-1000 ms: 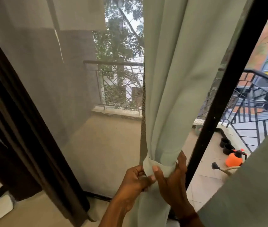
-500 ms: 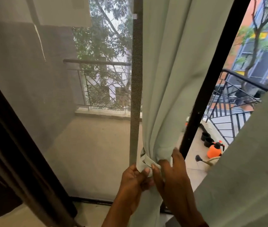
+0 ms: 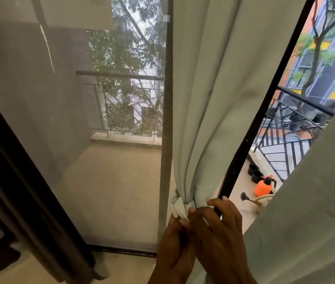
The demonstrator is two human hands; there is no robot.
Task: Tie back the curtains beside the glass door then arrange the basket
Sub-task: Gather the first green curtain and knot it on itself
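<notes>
A pale green curtain (image 3: pixel 213 89) hangs in the middle, gathered into a bunch low down. A matching fabric tie-back (image 3: pixel 180 208) wraps the bunch and shows a knot on its left side. My left hand (image 3: pixel 175 249) pinches the tie-back's end just below the knot. My right hand (image 3: pixel 220 232) lies over the bunch to the right, fingertips on the band. A second pale green curtain (image 3: pixel 316 201) fills the lower right. No basket is in view.
A grey mesh screen (image 3: pixel 101 160) covers the door's left half. A dark brown curtain (image 3: pixel 8 181) hangs at the far left. The black door frame (image 3: pixel 265 109) runs diagonally behind the curtain. Outside on the balcony are an orange sprayer (image 3: pixel 264 186), black pots (image 3: pixel 254 173) and railings.
The tie-back went from a flat band held by both hands to a tightened knot at the left of the bunch. The view shifted right and slightly closer.
</notes>
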